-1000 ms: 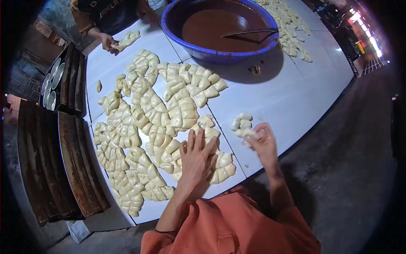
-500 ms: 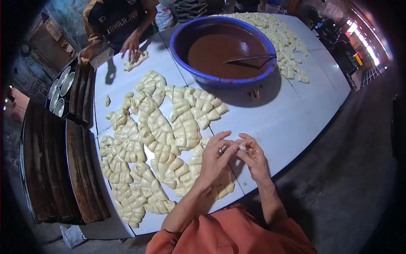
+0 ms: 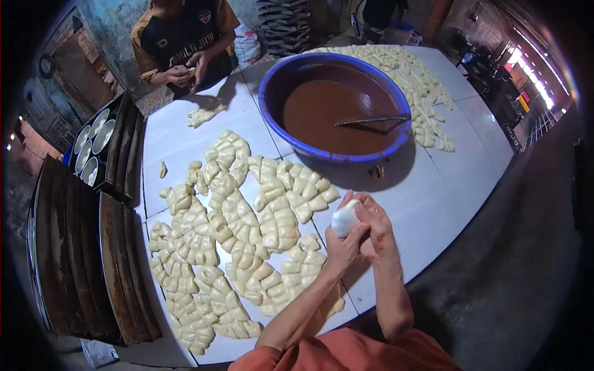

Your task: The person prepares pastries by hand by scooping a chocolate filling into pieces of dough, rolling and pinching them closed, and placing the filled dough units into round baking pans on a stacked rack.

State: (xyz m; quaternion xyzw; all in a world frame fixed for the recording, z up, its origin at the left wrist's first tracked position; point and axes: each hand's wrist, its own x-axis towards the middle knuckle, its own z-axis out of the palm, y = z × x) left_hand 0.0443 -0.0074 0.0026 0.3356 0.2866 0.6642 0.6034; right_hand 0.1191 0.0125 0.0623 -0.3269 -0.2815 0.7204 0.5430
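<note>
A smooth white piece of dough (image 3: 344,219) is enclosed between my two hands, above the table beside the blue tub. My left hand (image 3: 344,246) grips it from below and the left, thumb pressed against it. Curled over its right side are the fingers of my right hand (image 3: 375,224). Both hands touch each other, and part of the dough is hidden inside them. To their left, many pale, glossy dough pieces (image 3: 232,207) lie pressed together in clusters across the white table (image 3: 448,191).
A large blue tub (image 3: 267,117) of brown paste, with a dark paddle (image 3: 371,120) in it, stands beyond my hands. More dough (image 3: 427,86) lies behind it. Stacked dark trays (image 3: 68,247) and round tins (image 3: 102,136) stand left. Across the table, a person (image 3: 185,49) handles dough.
My hands have come together around the dough, which now shows as a rounded white lump. The person opposite has lifted both hands off the table. The view has shifted slightly.
</note>
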